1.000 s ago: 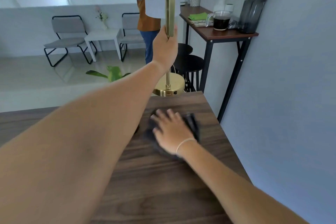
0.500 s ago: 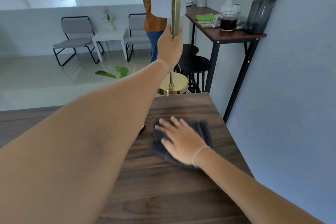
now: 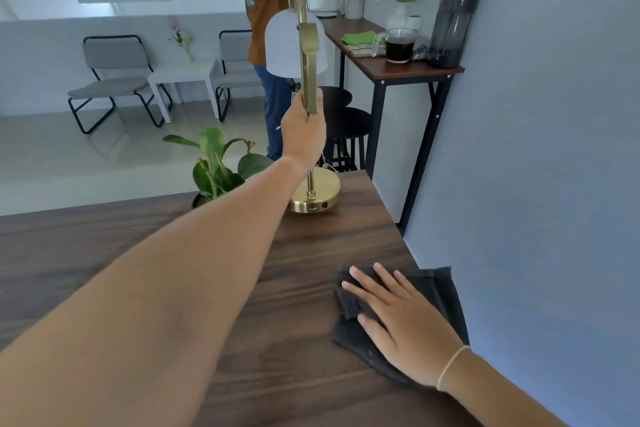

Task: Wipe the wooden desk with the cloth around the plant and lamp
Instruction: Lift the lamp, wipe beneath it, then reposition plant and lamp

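Note:
My left hand grips the brass stem of the lamp, whose round base rests at the far right corner of the dark wooden desk. The lamp's white shade hangs behind the stem. A green potted plant stands at the desk's far edge, left of the lamp base, partly hidden by my forearm. My right hand lies flat, fingers spread, on a dark grey cloth at the desk's right edge, by the wall.
A blue-grey wall borders the desk's right side. Beyond stand a tall side table with a coffee mug and dark bottle, black stools, and a person in an orange shirt. Chairs and a white table sit far left.
My right hand has slid the cloth toward me and rightward to the desk's edge. The lamp base now rests on the desk's far corner. The plant has come into fuller view.

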The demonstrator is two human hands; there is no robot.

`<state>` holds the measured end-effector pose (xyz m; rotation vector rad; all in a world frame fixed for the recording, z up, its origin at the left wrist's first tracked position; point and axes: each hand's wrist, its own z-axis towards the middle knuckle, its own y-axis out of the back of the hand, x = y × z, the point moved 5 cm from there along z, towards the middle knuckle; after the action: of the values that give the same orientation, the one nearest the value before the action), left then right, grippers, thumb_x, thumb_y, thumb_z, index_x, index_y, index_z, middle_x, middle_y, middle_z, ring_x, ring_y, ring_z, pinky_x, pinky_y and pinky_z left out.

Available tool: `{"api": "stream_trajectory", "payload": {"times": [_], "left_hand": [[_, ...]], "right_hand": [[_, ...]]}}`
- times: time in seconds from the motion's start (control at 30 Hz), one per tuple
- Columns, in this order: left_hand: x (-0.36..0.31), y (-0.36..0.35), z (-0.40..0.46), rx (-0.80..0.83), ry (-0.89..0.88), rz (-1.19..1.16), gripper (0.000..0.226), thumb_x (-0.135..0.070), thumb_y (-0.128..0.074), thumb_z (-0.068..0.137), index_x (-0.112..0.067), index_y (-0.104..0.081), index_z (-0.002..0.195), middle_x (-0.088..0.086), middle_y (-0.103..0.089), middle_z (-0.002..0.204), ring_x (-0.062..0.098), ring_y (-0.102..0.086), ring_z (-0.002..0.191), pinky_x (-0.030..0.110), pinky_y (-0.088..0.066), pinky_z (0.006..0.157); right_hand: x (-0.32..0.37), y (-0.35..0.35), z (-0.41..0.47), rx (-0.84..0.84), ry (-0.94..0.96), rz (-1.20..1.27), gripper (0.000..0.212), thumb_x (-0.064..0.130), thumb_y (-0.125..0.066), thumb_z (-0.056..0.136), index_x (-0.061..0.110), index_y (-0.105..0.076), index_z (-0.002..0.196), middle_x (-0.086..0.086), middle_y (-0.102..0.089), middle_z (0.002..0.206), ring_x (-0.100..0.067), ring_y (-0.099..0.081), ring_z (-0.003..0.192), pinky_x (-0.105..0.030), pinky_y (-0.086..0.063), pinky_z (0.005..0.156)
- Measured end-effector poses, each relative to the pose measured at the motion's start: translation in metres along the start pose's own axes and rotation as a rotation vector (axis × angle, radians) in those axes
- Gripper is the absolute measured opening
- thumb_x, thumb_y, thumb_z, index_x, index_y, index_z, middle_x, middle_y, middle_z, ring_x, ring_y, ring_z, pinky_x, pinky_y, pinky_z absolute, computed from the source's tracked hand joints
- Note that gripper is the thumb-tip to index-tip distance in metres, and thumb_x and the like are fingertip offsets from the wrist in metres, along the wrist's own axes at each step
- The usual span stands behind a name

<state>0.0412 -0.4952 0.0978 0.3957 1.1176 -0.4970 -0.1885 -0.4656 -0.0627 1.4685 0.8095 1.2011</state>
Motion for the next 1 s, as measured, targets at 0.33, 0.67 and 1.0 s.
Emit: {"api": "stream_trajectory", "payload": {"times": [0.33,0.67,1.0], "left_hand": [[0.013,-0.016,-0.045,0.012,-0.022,0.035,0.028,-0.03,-0.039,0.097,-0.027,-0.039,0.069,-0.007,-0.034,0.061,0.001,-0.034,0.05,0.016,-0.035,0.056],[0.015,-0.007,-0.06,0.137,0.064,0.208,0.021,-0.031,-0.041,0.094,-0.013,-0.047,0.087,0.005,-0.047,0.075,0.017,-0.046,0.07,0.029,-0.043,0.068],[0.027,0.069,-0.128,0.174,0.237,0.308,0.028,-0.032,-0.049,0.092,-0.022,-0.052,0.118,-0.004,-0.059,0.096,0.018,-0.058,0.099,0.036,-0.049,0.09]], "right_hand": [[0.017,0.003,-0.033,-0.03,-0.036,0.0,0.048,0.046,-0.015,0.095,0.046,-0.007,0.142,0.032,0.015,0.144,0.001,0.024,0.132,-0.018,0.024,0.104],[0.018,0.01,-0.036,-0.052,-0.042,0.167,0.05,0.051,-0.034,0.093,0.038,-0.028,0.141,0.021,-0.012,0.154,-0.005,0.001,0.142,-0.021,0.009,0.111],[0.016,0.076,-0.017,-0.392,-0.17,0.652,0.029,0.035,-0.052,0.09,0.033,-0.058,0.118,0.02,-0.052,0.123,0.0,-0.044,0.119,-0.015,-0.03,0.095]]}}
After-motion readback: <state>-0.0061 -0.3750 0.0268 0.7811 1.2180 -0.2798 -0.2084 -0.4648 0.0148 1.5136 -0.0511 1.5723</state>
